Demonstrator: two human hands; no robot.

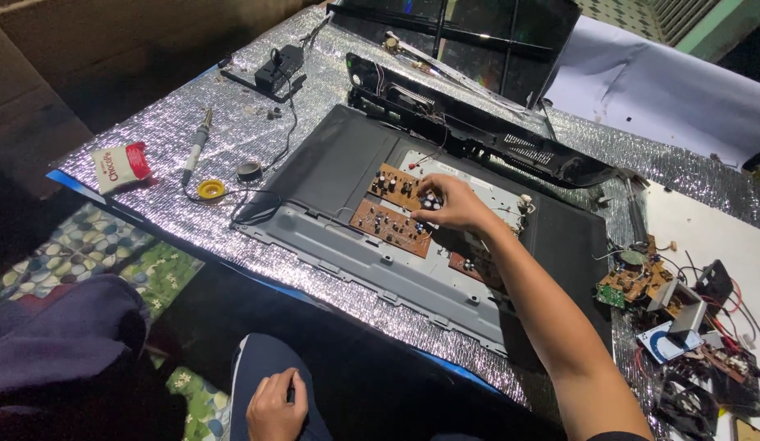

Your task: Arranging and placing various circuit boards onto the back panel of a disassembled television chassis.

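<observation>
Right hand [448, 204] is pinching something on the brown board [394, 211] mid-panel [331, 163], maybe a capacitor, hard to tell. Left hand [275, 406] rests curled on the knee at 6 o'clock, soldering iron [195, 147] off at 10

Two brown circuit boards [394, 207] (side by side), one soldering iron [195, 147], two hands [449, 204].

soldering iron [195, 145], yellow solder reel [210, 189], red-and-white packet [121, 166], loose circuit boards [633, 282]
</observation>
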